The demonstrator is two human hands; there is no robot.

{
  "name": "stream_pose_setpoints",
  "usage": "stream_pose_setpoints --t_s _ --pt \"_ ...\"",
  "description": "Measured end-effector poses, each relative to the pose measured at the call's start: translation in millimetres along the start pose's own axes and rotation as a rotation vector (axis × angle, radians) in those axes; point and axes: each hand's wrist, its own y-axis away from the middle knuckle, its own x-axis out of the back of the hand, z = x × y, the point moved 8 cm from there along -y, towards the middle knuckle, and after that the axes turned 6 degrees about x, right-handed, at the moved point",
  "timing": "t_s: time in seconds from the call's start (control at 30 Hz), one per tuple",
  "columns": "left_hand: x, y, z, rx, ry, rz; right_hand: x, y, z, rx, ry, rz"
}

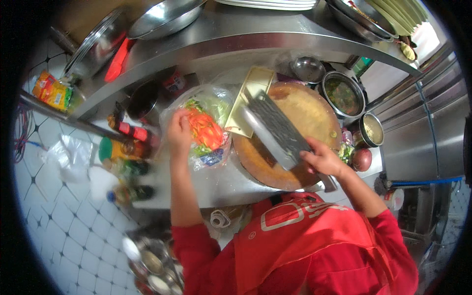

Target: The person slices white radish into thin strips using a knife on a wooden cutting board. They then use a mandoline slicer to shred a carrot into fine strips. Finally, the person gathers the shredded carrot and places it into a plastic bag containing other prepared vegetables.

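Observation:
My right hand grips a large cleaver near where the blade meets the handle. The broad dark blade is tilted above a round wooden chopping block, with its bright edge towards the left. My left hand is at the left rim of a clear plastic bag; its fingers are blurred, and whether they pinch the plastic is unclear. Sliced orange-red vegetables and green pieces lie in the bag. Between bag and block, a cream plastic tray rests partly over the block's left edge.
Metal bowls and a red onion stand right of the block. Bottles line the counter's left side. Overhead runs a steel shelf with plates, bowls and a red-handled utensil. A steel cabinet is at right.

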Motion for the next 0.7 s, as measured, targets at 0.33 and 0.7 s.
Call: stream_pose_setpoints --t_s 0.33,0.7 --pt "-42.4 23.3 35.3 -0.419 -0.491 -0.698 53.2 48.2 84.2 0.006 -0.253 0.426" --pt "-30.3 23.4 12.2 -0.468 -0.466 -0.608 72.1 28.7 77.8 0.007 0.223 0.285"
